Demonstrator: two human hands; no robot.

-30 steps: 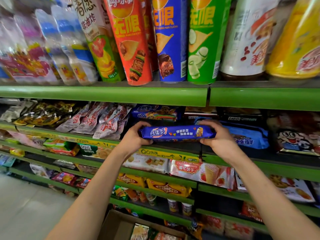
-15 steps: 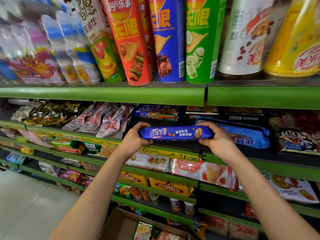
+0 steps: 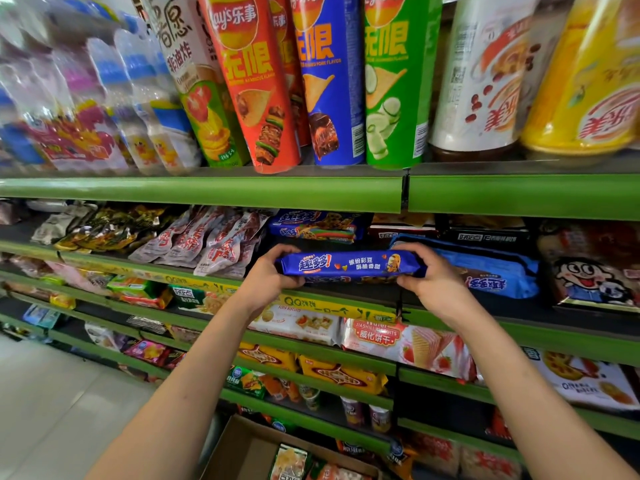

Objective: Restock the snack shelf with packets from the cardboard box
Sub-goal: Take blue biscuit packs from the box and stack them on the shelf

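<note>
Your left hand point(image 3: 268, 277) and right hand point(image 3: 431, 278) each grip one end of a long blue packet point(image 3: 349, 265), fingers curled over the top and thumbs underneath. You hold it level at the front edge of the green shelf point(image 3: 346, 299), just above the yellow price strip point(image 3: 332, 306). More blue packets point(image 3: 485, 271) lie at 3 o'clock from it, red-and-white pouches point(image 3: 214, 240) at 9 o'clock. The cardboard box point(image 3: 242, 448) sits at 6 o'clock, low in view, with packets inside
</note>
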